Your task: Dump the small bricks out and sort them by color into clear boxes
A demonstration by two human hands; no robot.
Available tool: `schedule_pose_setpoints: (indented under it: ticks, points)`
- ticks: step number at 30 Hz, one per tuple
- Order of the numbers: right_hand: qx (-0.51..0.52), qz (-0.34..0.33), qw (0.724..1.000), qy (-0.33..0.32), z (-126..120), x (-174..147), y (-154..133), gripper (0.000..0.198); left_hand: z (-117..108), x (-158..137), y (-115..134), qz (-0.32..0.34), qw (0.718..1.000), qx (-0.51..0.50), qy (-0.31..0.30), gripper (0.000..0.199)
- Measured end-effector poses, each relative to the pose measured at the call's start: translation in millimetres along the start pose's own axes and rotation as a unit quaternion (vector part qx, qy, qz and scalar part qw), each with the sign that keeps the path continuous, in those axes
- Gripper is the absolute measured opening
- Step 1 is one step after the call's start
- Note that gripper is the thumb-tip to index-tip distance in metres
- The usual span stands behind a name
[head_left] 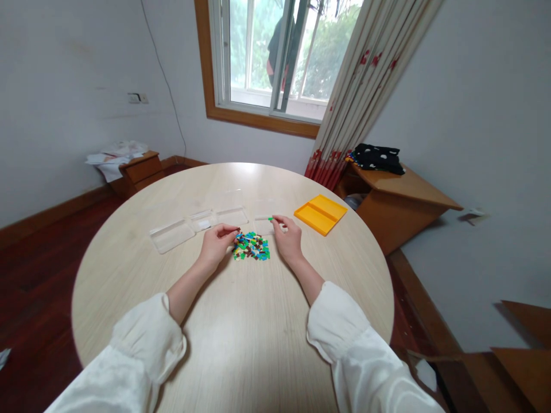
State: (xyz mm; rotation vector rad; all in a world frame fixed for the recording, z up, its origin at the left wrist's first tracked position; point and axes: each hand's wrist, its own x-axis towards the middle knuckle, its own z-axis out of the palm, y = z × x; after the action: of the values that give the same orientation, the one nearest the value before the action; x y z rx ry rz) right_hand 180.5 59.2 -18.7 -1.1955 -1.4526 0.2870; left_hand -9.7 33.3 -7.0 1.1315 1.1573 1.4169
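A loose pile of tiny toy building bricks (252, 248) in green, brown, blue, white and yellow lies mid-table. My left hand (217, 242), at the pile's left edge, pinches a small dark brown brick (238, 229) between thumb and fingertips. On the opposite side my right hand (288, 234) has its fingers closed on a small green brick (270, 218). That brick is held over a clear plastic box (260, 228) just behind the pile, partly covered by the hand.
More clear plastic boxes stand back left, including a long one (172, 236) and one with a raised lid (232, 216). Right of my right hand lies a yellow divided tray (321, 214). The round wooden table (232, 332) has a curved edge. Wooden cabinets stand beyond it.
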Motion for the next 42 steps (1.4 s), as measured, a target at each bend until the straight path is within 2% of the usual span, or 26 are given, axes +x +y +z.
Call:
schedule_pose_setpoints:
  ticks: [4, 15, 17, 20, 23, 25, 27, 30, 37, 42]
  points:
    - [0.018, 0.039, 0.999, 0.023, -3, 4, 9, 0.028, -2, 2, 0, 0.003, 0.999, -0.013, 0.033, 0.033]
    - [0.015, 0.038, 0.999, 0.031, -2, 3, 10, 0.03, -2, 6, -1, 0.026, 0.998, 0.009, 0.064, 0.032]
    - [0.001, 0.017, 1.0, 0.026, -2, 2, 9, 0.028, -3, 5, -2, 0.029, 0.998, 0.01, 0.056, 0.033]
    - [-0.021, -0.065, 0.998, -0.007, 0, -2, 2, 0.024, -2, 4, -2, 0.025, 0.999, 0.007, 0.029, 0.036]
    - [-0.037, -0.152, 0.985, -0.075, 5, -9, -10, 0.021, 1, 2, -2, 0.015, 1.0, 0.01, -0.009, 0.039]
    - [-0.04, -0.183, 0.974, -0.127, 7, -13, -18, 0.018, 2, 1, -2, 0.01, 0.999, 0.006, -0.033, 0.041]
    - [-0.043, -0.196, 0.966, -0.164, 8, -16, -23, 0.016, 4, -1, -1, 0.006, 0.999, 0.0, -0.054, 0.042]
    - [-0.05, -0.196, 0.962, -0.185, 8, -17, -26, 0.013, 4, -2, 0, -0.002, 0.997, -0.003, -0.078, 0.041]
    - [-0.033, -0.203, 0.962, -0.182, 7, -18, -27, 0.01, 4, -3, 1, -0.007, 0.996, -0.005, -0.089, 0.033]
    - [-0.034, -0.204, 0.962, -0.18, 9, -18, -26, 0.01, 4, -4, 3, -0.015, 0.996, -0.011, -0.092, 0.034]
